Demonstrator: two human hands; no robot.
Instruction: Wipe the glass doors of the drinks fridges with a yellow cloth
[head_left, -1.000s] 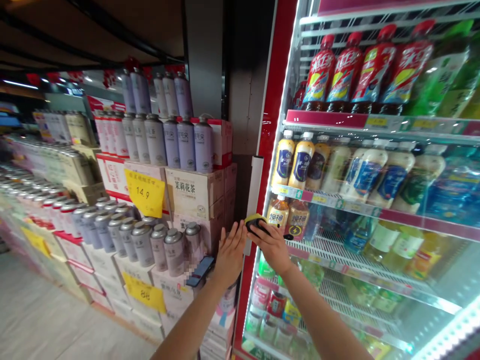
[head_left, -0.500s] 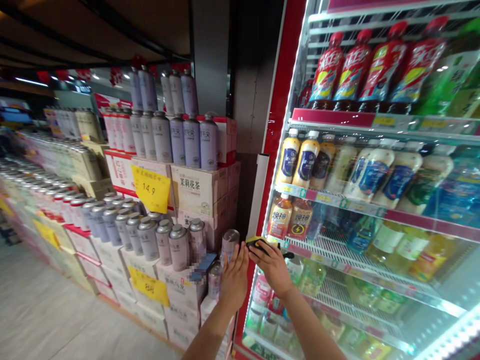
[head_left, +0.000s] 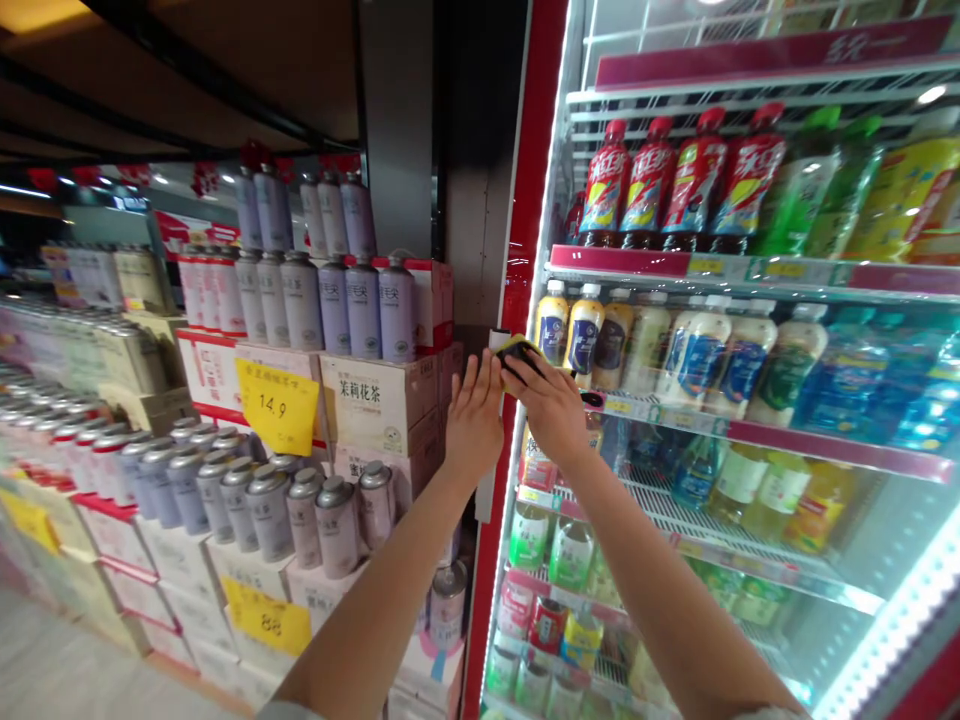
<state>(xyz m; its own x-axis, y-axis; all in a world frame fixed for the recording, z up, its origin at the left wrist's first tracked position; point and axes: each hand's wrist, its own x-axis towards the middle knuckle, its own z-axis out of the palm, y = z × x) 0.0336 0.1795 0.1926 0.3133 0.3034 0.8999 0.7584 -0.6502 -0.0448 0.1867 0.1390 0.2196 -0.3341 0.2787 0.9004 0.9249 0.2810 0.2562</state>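
Head camera looks forward and down at two bare forearms reaching up from the bottom of the frame toward the red frame point(head_left: 520, 300) of a glass-door drinks cooler. The right hand point(head_left: 553, 410) is curled around a small yellow-and-black device point(head_left: 517, 358), with the fingers folded over its dark face. The device is partly covered, so exactly what it is cannot be told. It sits at the cooler's edge, near a white strip point(head_left: 498, 339) on the frame. The left hand point(head_left: 474, 418) is open, palm flat and fingers spread upward, just beside the device. Whether its fingertips touch the device cannot be told.

Behind the cooler's glass, wire shelves hold rows of drinks. Red-labelled bottles point(head_left: 655, 180) stand on a high shelf, and milky bottles with yellow or white caps point(head_left: 583, 335) stand on the shelf below, level with the hands. To the left of the cooler, beyond a dark pillar point(head_left: 391, 120), is a stacked display of cardboard cartons point(head_left: 377, 395) topped with tall lavender and white tins point(head_left: 364, 312). Shorter metal-topped cans point(head_left: 337, 527) stand on a lower tier, below and left of the left hand, and the left forearm crosses in front of them. Yellow price signs hang on the stack, one reading 14.9 point(head_left: 278, 405) and a lower one point(head_left: 266, 617) showing 88. A pale floor point(head_left: 52, 665) shows at the lower left.
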